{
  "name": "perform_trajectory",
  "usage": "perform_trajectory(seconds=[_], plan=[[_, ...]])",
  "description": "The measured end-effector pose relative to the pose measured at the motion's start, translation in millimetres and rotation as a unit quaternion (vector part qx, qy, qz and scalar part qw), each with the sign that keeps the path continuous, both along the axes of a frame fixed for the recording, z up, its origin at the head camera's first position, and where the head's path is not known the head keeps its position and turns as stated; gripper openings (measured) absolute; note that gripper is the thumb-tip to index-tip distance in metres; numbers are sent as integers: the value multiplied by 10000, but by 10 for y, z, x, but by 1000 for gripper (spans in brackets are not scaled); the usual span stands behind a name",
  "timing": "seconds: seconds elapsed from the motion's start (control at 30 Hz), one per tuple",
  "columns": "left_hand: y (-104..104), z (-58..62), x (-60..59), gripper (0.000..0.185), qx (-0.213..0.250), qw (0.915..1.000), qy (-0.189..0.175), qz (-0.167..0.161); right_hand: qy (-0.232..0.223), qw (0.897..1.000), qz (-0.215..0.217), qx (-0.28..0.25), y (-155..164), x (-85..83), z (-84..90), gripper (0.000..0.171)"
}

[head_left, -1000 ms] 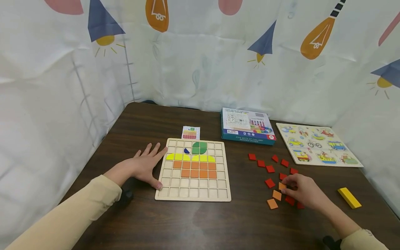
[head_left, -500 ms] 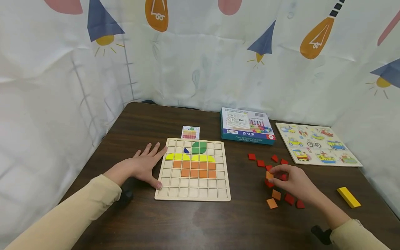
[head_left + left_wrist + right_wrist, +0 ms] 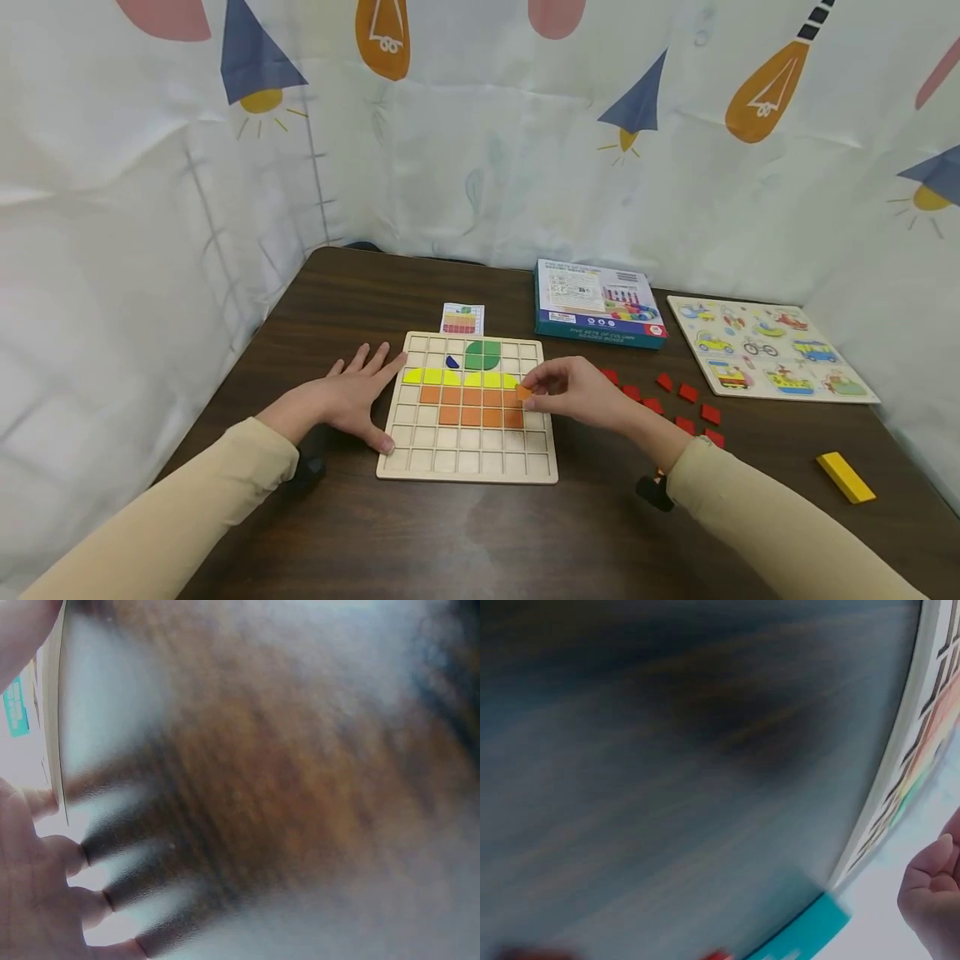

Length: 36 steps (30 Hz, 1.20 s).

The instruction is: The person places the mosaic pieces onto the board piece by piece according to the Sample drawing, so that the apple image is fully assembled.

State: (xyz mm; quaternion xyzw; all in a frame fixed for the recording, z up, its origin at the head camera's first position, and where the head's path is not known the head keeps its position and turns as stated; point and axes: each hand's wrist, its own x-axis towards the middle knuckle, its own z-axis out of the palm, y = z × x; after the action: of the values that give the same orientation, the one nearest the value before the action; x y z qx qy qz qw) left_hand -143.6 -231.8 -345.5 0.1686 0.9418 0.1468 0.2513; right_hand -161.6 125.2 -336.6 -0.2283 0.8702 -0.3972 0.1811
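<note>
The right hand (image 3: 576, 392) has swung left from the red tiles (image 3: 710, 413) to the board (image 3: 468, 462) at centre, pinching an orange tile (image 3: 523, 392)! It's at the fingertips' left, by the upper orange row's (image 3: 472, 396) right end: small, partly hidden. Left hand (image 3: 341, 404) spread, thumb on the board's left edge.

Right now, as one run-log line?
left hand: spread, touching grid board | right hand: pinching orange tile at board's right side | red tiles: on table
</note>
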Motion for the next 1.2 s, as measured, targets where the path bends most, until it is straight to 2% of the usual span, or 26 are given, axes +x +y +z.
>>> perform_trajectory(seconds=[0.3,0.47,0.63,0.77,1.2], plan=[[-2,-32,-9,141,-73,10000,0,6,-75,9969,773,-136,-646,-232,-59,22],[-8,-50,-13,141,-99,9999,-15,1,-29,9938,1109,97,-977,-293,-80,22],[-9,-41,-23,141,-108,9999,13,-22,124,9883,1372,651,-1234,-243,-70,22],[-8,-28,-27,141,-96,9999,29,-34,514,9807,1487,1165,-1341,-177,-55,25],[-20,-47,-26,140,-98,9999,21,-28,1359,9579,1402,2104,-1455,-1,-37,23]])
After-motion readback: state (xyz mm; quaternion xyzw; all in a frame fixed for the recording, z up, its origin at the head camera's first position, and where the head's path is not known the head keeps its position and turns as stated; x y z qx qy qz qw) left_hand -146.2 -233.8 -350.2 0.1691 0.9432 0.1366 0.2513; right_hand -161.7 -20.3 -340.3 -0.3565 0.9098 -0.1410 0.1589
